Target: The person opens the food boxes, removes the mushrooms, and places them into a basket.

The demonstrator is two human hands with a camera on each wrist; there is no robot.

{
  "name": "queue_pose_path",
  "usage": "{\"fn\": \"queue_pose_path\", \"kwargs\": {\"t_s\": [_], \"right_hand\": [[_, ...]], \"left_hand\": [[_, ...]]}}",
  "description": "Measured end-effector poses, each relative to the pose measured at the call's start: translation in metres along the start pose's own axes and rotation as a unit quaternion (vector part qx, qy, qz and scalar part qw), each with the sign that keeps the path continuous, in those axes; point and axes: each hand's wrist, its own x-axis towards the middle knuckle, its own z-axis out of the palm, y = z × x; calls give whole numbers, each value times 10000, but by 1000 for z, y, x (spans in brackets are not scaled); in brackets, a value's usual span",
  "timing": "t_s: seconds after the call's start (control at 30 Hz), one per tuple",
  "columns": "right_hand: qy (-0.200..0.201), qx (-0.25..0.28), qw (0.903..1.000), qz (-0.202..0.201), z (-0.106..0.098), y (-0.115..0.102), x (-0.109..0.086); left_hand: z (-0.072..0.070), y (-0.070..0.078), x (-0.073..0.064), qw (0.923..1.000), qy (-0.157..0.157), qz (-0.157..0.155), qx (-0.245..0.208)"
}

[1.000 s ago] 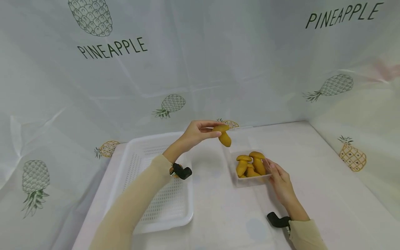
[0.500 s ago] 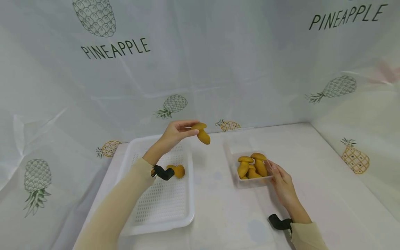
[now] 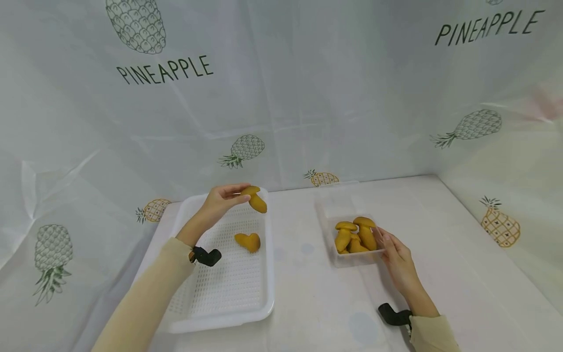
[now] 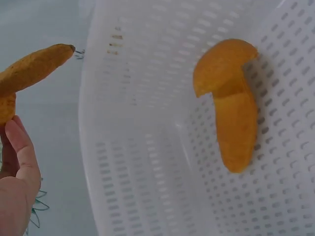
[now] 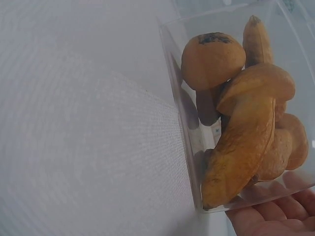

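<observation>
My left hand [image 3: 222, 203] pinches a yellow-brown mushroom [image 3: 257, 203] by its cap, above the far right part of a white perforated basket [image 3: 269, 293]. In the left wrist view, that mushroom [image 4: 37, 70] has its stem pointing right, outside the basket wall. One mushroom [image 4: 236, 118] lies on the basket floor; another is mostly hidden behind my left wrist. On the right, my right hand [image 3: 398, 259] holds the near right corner of a clear plastic box [image 3: 354, 260]. Several mushrooms [image 5: 241, 142] are heaped inside the box, with my fingers [image 5: 273, 211] against its outside.
The box's clear lid [image 3: 340, 195] lies folded back behind it. A pale cloth [image 3: 303, 293] covers the table, and a pineapple-print sheet [image 3: 281, 98] hangs behind and along the sides. Black wrist cameras [image 3: 206, 256] sit on both wrists.
My left hand has carried the mushroom leftward from near the box, then lower over the basket. The mushroom on the basket floor has come into view. My right hand stays at the box.
</observation>
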Motion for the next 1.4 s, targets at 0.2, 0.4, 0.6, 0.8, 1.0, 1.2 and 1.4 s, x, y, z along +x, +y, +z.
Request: {"fn": "queue_pose_path", "kwargs": {"t_s": [0.2, 0.4, 0.6, 0.8, 1.0, 1.2, 1.4], "right_hand": [[-12, 133, 9999, -55, 1, 0, 0], [-4, 125, 9999, -78, 1, 0, -1], [-82, 274, 9995, -121, 1, 0, 0], [-57, 217, 9997, -110, 1, 0, -1], [-80, 249, 9996, -128, 0, 1, -1], [-62, 167, 9998, -98, -1, 1, 0], [-75, 298, 9994, -182, -1, 3, 1]], "left_hand": [[-12, -18, -6, 9995, 125, -290, 57], [-17, -35, -8, 9977, 132, -618, 256], [-20, -42, -9, 9978, 233, -538, 301], [-13, -37, -5, 9990, 139, -373, 221], [3, -22, 3, 9998, -111, -148, -5], [26, 2, 14, 9991, -345, -56, -223], [49, 22, 27, 9976, -577, 121, -375]]}}
